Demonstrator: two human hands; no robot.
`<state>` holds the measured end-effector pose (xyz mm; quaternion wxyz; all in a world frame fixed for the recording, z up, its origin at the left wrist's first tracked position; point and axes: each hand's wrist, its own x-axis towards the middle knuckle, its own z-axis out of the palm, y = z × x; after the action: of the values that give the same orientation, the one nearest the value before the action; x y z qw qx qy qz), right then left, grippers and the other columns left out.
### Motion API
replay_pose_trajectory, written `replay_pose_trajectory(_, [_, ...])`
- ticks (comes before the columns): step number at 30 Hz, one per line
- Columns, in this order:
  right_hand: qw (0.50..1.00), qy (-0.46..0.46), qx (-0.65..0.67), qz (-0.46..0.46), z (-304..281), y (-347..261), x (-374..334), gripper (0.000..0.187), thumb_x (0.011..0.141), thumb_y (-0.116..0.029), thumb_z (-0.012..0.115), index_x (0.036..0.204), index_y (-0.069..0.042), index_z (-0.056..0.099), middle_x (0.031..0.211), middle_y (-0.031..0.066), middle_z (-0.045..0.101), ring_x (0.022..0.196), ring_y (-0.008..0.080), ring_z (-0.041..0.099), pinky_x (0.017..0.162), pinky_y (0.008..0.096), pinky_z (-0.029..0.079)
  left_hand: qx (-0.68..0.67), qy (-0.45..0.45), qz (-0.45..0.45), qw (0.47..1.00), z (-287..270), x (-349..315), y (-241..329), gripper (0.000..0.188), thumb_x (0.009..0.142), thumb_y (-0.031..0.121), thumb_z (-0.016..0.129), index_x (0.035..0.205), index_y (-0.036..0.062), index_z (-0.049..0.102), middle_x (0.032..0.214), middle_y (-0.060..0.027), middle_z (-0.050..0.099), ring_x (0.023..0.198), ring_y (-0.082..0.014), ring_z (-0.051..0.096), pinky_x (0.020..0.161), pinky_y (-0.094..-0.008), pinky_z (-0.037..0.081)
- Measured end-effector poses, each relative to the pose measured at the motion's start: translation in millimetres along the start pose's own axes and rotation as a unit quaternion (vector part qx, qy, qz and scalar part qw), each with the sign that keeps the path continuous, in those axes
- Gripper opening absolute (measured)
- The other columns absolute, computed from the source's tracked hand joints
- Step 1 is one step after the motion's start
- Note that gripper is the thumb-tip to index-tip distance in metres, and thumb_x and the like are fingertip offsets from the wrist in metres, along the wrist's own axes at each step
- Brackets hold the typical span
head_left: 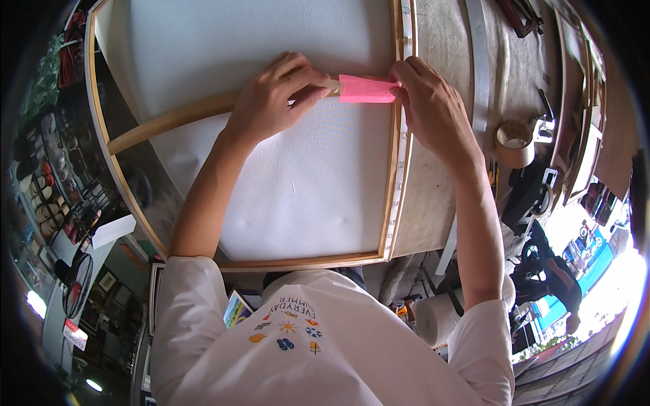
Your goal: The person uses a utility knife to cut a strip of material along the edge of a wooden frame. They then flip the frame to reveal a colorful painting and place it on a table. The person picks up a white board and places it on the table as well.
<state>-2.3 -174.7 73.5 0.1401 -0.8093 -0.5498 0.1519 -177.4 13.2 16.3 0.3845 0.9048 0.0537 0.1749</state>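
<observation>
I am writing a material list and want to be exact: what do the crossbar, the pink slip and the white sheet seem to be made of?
Crossbar: likely bare wood, fairly matte, judging by its tan colour.
Pink slip: probably paper, matte; it looks thin, though thin plastic is possible.
White sheet: perhaps canvas, matte, with soft dents; coating unclear.

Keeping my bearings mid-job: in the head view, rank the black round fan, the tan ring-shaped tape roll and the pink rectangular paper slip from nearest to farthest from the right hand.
1. Pink rectangular paper slip: touching the right hand, on its left.
2. Tan ring-shaped tape roll: apart, to the right.
3. Black round fan: far left.
</observation>
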Motion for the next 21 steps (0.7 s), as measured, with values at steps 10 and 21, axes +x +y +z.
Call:
replay_pose_trajectory(10, [0.995,-0.039,0.053,0.072,-17,-14,3,0.014,0.091,-0.008,0.064,0.102,-0.003,0.058,0.085,0.0151,0.068,0.081,0.0333,0.069,0.075,0.0433,0.055,-0.003,-0.060,-0.030,0.998,-4,6,4,0.027,0.080,0.008,0.077,0.105,0.0107,0.068,0.100,-0.0036,0.067,0.093,-0.0225,0.064,0.078,-0.0363,0.056])
replay_pose_trajectory(21, [0.990,-0.028,0.082,0.108,-17,-30,6,0.014,0.085,-0.015,0.072,0.095,-0.005,0.073,0.098,0.0107,0.064,0.097,0.0307,0.063,0.084,0.0439,0.051,-0.110,-0.102,-0.110,0.983,-5,11,6,0.024,0.084,0.011,0.075,0.106,0.0064,0.067,0.104,-0.0060,0.068,0.099,-0.0242,0.063,0.085,-0.0365,0.053])
